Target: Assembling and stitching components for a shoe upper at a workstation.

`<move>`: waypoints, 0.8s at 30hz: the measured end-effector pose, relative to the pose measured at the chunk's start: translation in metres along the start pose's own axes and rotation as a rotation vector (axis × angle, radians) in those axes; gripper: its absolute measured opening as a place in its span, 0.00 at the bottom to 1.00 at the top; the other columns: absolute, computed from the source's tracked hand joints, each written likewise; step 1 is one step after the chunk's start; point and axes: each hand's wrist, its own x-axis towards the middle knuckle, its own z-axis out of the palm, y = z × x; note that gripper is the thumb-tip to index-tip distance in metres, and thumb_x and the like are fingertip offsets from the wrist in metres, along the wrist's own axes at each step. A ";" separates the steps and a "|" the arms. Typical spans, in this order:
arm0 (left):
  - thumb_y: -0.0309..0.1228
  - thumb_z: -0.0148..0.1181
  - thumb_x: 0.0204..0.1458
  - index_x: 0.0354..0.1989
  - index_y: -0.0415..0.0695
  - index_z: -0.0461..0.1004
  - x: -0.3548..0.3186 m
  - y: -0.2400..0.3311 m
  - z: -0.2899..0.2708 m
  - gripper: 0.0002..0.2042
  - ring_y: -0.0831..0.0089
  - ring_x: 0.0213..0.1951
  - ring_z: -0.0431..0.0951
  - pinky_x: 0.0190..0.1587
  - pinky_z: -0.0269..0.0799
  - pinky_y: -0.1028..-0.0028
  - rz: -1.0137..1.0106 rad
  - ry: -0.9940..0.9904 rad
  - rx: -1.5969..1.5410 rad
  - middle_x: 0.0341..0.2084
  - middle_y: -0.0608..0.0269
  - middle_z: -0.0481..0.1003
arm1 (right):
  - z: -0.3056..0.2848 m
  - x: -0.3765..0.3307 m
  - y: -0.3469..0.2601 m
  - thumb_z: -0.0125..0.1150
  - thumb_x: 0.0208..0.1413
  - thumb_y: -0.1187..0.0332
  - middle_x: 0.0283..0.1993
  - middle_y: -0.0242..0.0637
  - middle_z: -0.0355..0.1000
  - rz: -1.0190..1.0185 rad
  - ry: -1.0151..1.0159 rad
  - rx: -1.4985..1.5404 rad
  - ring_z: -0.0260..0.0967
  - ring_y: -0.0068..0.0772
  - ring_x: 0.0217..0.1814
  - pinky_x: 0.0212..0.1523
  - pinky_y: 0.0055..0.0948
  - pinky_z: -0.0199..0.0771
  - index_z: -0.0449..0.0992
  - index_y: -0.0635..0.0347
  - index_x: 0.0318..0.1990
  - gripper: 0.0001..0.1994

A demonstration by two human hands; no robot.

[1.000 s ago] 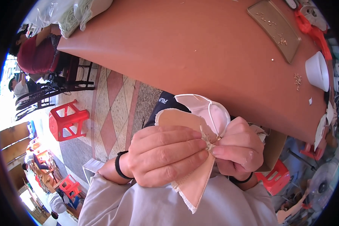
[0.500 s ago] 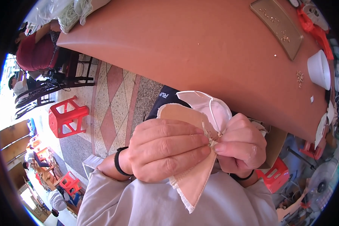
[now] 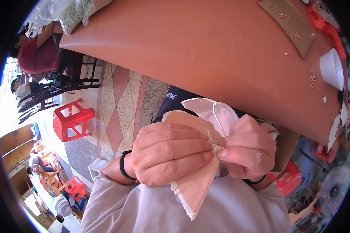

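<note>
A pale beige and pink bra [image 3: 197,186] is held up in front of my chest, between both hands. One cup [image 3: 226,116], pink inside with a thin white cord across it, opens on the far side, and a pointed wing with a frayed edge hangs below. My left hand [image 3: 171,153] is closed over the gathered middle, its fingers lying across the fabric. The thumb and fingers of my right hand [image 3: 249,149] pinch the same middle point from the other side. What lies right between the fingertips is partly hidden.
Ahead is a brown-covered table [image 3: 175,46], bearing a tray [image 3: 299,46] of small gold-coloured pieces, a loose pile of them [image 3: 312,77] and a white bowl [image 3: 331,70]. A red stool [image 3: 72,120] stands left. A fan [image 3: 332,190] is at right; other people sit at far left.
The view has shifted slightly. Both hands keep their hold on the bra's middle, and its hanging wing has swung a little to the left.
</note>
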 end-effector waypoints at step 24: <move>0.22 0.70 0.60 0.49 0.32 0.84 0.019 -0.013 0.011 0.11 0.83 0.39 0.83 0.42 0.80 0.78 -1.202 0.082 -0.766 0.38 0.62 0.86 | 0.007 -0.003 -0.001 0.70 0.62 0.79 0.33 0.30 0.77 0.883 0.205 0.301 0.70 0.14 0.31 0.34 0.19 0.69 0.79 0.68 0.41 0.05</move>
